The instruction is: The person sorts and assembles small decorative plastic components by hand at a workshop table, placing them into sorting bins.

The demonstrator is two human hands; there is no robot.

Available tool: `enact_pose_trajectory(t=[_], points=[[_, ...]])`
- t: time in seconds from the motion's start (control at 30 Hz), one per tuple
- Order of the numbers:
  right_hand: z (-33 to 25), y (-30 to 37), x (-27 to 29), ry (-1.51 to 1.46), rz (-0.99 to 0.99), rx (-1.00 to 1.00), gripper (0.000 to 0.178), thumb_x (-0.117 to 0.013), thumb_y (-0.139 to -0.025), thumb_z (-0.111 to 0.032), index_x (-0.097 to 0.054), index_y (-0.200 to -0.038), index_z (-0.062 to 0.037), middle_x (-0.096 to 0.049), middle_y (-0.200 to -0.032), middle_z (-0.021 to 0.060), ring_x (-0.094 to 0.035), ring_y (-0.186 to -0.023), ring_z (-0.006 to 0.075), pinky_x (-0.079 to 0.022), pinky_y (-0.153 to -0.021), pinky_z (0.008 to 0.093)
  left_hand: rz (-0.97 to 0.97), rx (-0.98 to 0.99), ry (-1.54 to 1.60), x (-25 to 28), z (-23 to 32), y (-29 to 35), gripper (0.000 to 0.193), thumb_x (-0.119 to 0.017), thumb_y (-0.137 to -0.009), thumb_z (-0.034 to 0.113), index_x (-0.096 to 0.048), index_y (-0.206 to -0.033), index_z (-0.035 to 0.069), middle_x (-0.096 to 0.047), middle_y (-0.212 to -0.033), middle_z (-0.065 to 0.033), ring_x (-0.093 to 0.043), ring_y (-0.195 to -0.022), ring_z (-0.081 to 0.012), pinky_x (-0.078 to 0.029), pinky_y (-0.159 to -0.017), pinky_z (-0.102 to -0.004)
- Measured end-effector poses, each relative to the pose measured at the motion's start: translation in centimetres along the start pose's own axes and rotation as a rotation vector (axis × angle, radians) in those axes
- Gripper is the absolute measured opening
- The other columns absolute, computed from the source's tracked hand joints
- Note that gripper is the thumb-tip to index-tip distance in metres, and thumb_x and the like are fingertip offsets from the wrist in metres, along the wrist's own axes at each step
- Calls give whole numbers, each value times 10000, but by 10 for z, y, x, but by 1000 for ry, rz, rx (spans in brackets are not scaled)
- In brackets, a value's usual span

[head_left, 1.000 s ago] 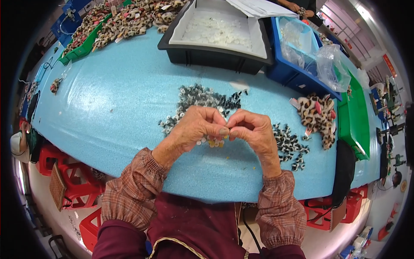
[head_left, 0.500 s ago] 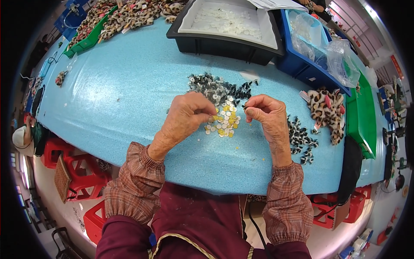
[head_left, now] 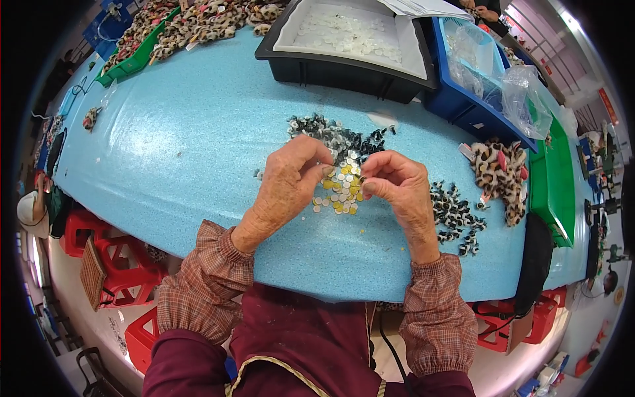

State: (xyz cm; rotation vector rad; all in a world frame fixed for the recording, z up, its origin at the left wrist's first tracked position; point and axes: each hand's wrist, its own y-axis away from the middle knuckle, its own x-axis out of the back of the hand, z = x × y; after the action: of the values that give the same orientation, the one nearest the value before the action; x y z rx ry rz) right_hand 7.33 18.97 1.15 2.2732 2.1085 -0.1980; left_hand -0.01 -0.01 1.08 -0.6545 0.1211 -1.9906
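Both my hands hover over small parts on the blue table (head_left: 192, 152). My left hand (head_left: 288, 178) is closed in a pinch at the left of a scatter of white and yellow discs (head_left: 342, 192); whatever lies between its fingertips is too small to make out. On the other side of the discs, my right hand (head_left: 402, 190) pinches a small dark stemmed piece (head_left: 362, 179). Just beyond my fingers lies a heap of black and clear-grey stemmed pieces (head_left: 370, 142). Right of my right hand is a group of black-and-white assembled pieces (head_left: 456, 215).
A black tray with a white liner (head_left: 344, 69) holds clear discs at the back. Beside it stands a blue crate (head_left: 463, 109) with plastic bags. Leopard-print plush (head_left: 497, 169) lies at right by a green tray (head_left: 554, 178); more plush (head_left: 205, 30) fills the far left.
My right hand has moved left with the dark piece, closer to my left hand. My left hand has shifted slightly up, its fingers still pinched.
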Motion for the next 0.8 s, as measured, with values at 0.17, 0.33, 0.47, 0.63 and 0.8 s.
enact_pose_trajectory(t=[0.17,0.33,0.47,0.63,0.8], points=[[-1,-1,-3,18,-56,-30,265,-714,-744,-11,-615,-990,-6,-634,-808,41,-614,-731,91,-535,-666,223,-42,82,89,-11,2,4,72,-580,-810,-36,-562,-871,-5,-638,-762,-107,-653,-666,-166,-519,-571,-277],[2,-3,-7,48,-68,-45,281,-706,-755,-13,-610,-1020,-11,-628,-808,25,-605,-744,79,-519,-683,207,-81,128,220,-12,6,6,67,-557,-828,-44,-554,-881,-3,-638,-751,-84,-645,-631,-136,-516,-530,-245],[8,-4,-4,91,-81,-14,273,-699,-764,-19,-629,-1028,-34,-627,-809,8,-595,-745,63,-509,-667,202,-167,184,237,-11,7,6,67,-541,-851,-32,-548,-911,-3,-637,-766,-80,-634,-639,-115,-517,-528,-232],[2,-3,-8,406,-97,155,230,-672,-745,-7,-663,-973,-34,-645,-805,43,-612,-716,121,-502,-651,244,-200,469,677,-3,2,2,170,-531,-885,27,-483,-1043,-17,-633,-805,-112,-629,-670,-143,-517,-545,-236],[3,-4,-5,599,-108,368,185,-650,-737,1,-666,-921,-15,-647,-796,70,-608,-709,155,-487,-639,252,-236,601,912,-4,5,-1,331,-544,-887,66,-403,-1171,-27,-635,-822,-123,-632,-680,-166,-524,-562,-247]])
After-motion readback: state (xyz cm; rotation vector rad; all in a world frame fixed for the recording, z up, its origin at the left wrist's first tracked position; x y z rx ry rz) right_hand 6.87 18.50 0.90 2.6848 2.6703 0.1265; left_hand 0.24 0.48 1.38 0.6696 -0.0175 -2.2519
